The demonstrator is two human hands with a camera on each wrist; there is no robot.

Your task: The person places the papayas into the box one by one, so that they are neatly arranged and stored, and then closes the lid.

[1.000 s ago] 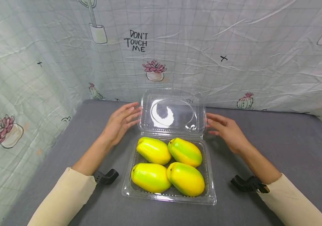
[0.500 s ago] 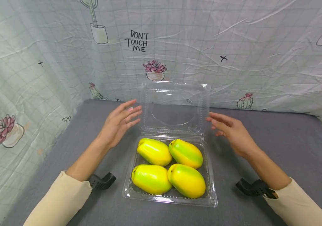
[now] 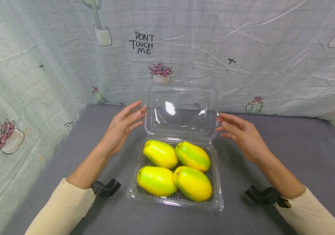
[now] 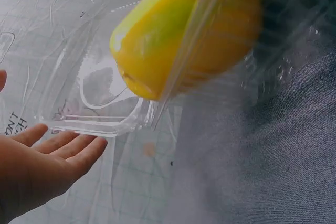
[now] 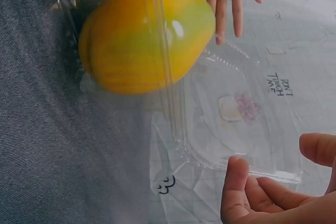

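Note:
A clear plastic clamshell box (image 3: pixel 220 182) rests on the grey cloth, holding several yellow-green mangoes (image 3: pixel 192 183) in two rows. Its hinged lid (image 3: pixel 182 122) stands raised behind them, leaning back. At the lid's left edge is my left hand (image 3: pixel 118 127), fingers extended and spread. Along the right edge my right hand (image 3: pixel 246 137) has its fingers pointing inward, slightly bent. In the left wrist view, the fingertips (image 4: pixel 94 148) lie right along the lid's edge. The right wrist view shows the fingers (image 5: pixel 237 174) beside the lid edge, with the thumb apart.
A pale grid-patterned curtain (image 3: pixel 191 42) printed with potted plants hangs behind and to the left of the grey tabletop (image 3: pixel 288 147). Each wrist carries a black mount (image 3: pixel 107 188).
The lid has swung to a more upright position. Both hands have risen slightly with it, and the right hand has shifted a little to the right. The mangoes stay in the box.

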